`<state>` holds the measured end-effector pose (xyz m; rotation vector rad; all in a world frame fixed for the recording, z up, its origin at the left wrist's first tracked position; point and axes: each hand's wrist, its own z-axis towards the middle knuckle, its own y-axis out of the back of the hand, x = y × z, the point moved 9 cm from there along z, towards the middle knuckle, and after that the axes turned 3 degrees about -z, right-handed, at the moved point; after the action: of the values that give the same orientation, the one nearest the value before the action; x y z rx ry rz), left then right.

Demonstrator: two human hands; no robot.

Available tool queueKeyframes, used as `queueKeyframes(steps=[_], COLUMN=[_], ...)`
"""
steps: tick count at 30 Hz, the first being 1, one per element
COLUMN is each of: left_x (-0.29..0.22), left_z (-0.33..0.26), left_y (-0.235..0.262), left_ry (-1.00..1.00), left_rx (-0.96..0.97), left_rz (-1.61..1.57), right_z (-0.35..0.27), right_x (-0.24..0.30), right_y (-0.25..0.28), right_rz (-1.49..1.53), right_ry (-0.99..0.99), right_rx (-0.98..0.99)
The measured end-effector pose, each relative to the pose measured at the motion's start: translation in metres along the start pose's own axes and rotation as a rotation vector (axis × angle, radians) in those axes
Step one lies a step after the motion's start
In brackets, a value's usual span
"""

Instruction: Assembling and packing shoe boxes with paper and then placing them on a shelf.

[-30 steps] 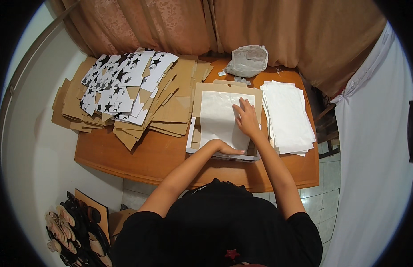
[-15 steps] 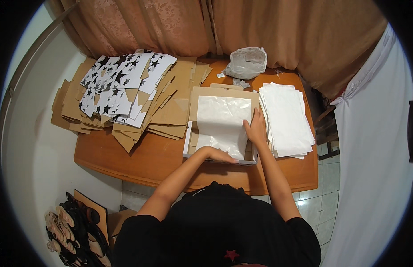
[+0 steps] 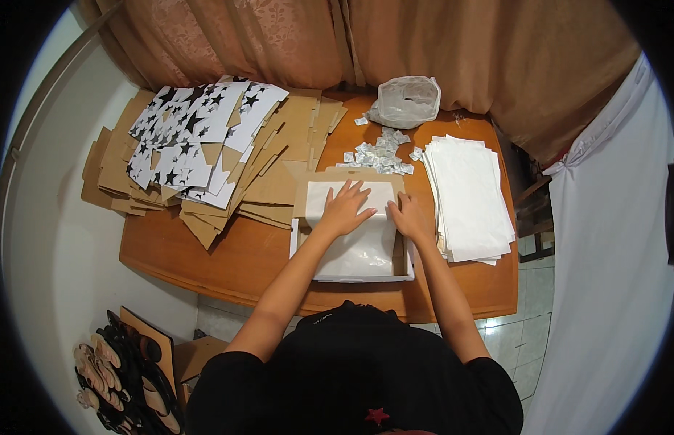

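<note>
An open cardboard box (image 3: 299,212) stands at the table's near middle, white outside and brown inside, its lid raised at the far side. A sheet of white, slightly glossy paper (image 3: 355,252) lines it, running from the bottom up over the lid. My left hand (image 3: 344,209) lies spread on the upper part of the paper, holding nothing. At the lid's right edge is my right hand (image 3: 411,217), thumb on the inner side and fingers bent around the edge. Just behind the box lie many small whitish sachets (image 3: 380,154) in a loose heap.
Flat cardboard blanks (image 3: 268,190) are piled at the left, with star-patterned white pieces (image 3: 195,119) on top. A stack of white paper sheets (image 3: 471,199) lies at the right. A translucent plastic bag (image 3: 406,101) stands at the back, before brown curtains (image 3: 438,43).
The box has slid toward me and slightly left, uncovering more sachets behind it. My left hand has moved from the box's front edge up onto the paper; my right hand stays at the right edge.
</note>
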<state>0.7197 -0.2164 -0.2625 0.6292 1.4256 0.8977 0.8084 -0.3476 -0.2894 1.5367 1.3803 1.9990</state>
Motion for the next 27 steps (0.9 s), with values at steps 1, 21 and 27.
queueKeyframes(steps=[1, 21, 27], left_x=[0.006, 0.015, 0.01], left_z=[0.002, -0.003, -0.001], left_y=[-0.006, -0.019, -0.002], left_ry=[0.044, 0.054, 0.021], left_rx=[0.05, 0.031, -0.05], left_rz=[0.034, -0.057, -0.153], right_z=[0.004, 0.138, 0.128], right_x=[-0.003, -0.092, -0.118], right_y=[0.001, -0.019, -0.004], right_rz=[-0.002, -0.305, 0.165], right_ry=[-0.003, -0.051, -0.116], right_rx=[0.001, -0.159, -0.271])
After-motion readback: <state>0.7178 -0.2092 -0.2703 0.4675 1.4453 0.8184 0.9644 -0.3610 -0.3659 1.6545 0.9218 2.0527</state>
